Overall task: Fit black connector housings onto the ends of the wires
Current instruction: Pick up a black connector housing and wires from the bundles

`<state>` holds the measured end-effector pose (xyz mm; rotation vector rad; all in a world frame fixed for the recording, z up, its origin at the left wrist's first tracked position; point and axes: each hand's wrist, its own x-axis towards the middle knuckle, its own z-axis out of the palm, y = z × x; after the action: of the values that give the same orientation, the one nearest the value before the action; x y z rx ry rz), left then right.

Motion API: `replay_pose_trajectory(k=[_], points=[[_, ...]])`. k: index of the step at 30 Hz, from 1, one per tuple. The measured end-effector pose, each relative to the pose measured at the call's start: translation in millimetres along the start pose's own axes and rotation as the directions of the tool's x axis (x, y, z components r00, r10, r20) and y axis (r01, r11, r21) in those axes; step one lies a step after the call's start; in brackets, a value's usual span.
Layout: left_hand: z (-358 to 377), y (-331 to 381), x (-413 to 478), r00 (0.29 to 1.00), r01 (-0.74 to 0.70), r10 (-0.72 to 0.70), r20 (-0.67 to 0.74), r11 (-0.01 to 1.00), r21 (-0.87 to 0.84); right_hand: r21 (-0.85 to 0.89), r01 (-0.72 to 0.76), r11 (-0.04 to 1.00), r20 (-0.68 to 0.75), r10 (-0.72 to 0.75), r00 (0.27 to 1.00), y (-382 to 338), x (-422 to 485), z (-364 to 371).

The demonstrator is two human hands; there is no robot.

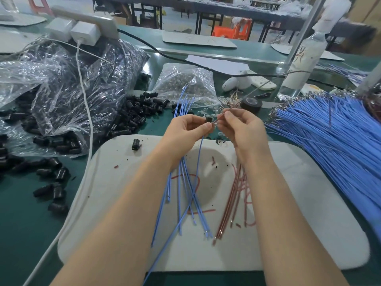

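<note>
At the lower centre of the frame, a white rounded-corner work mat (127, 223) carried the free ends of several thin blue insulated wires (186, 195) and thin red-brown insulated wires (231, 205).

The blue wires ran up into the left hand (188, 129). The red-brown wires ran up beneath the right hand (241, 129).

At frame centre, the left hand pinched one small black cylindrical plastic connector housing (208, 120) between thumb and fingertips. It also held the blue wires in its curled fingers. The right hand pinched a single red-brown wire (225, 112) close to its end, which pointed at the housing.

Whether the end had entered the housing could not be determined.

Handling judgement:
- The wire appeared light and limp, and likely to buckle. Grip it just behind the tip.
- The housing appeared rigid, light and smooth. Hold it by its sides, leaving the opening free.

Farther back, at left centre, loose black housings (136, 114) lay beside a crumpled clear plastic bag (61, 96). At the right edge lay a large fanned bundle of blue wires (329, 137).
</note>
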<state>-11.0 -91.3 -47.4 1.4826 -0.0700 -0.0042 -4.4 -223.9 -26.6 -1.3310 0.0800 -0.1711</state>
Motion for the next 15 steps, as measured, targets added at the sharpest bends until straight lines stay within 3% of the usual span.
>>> replay_pose_trajectory(k=[2,8,12,15], points=[[0.6,-0.4,0.2,0.999,-0.021,0.022,-0.025,0.998,0.054,-0.133,0.058,0.989,0.000,-0.058,0.998,1.8,-0.8,1.5],[-2.2,0.8,-0.3,0.988,-0.133,0.151,-0.042,0.948,0.290,-0.061,0.213,0.975,-0.113,-0.218,0.969,-2.1,-0.4,0.1],[2.8,1.3,-2.6,0.972,-0.207,0.236,0.001,0.850,0.485,-0.088,0.229,0.969,-0.090,-0.237,0.967,-1.1,-1.6,2.4],[4.1,2.0,-4.1,0.962,-0.237,0.271,0.009,0.821,0.520,-0.164,0.231,0.959,-0.051,-0.242,0.969,0.6,-1.8,3.1]])
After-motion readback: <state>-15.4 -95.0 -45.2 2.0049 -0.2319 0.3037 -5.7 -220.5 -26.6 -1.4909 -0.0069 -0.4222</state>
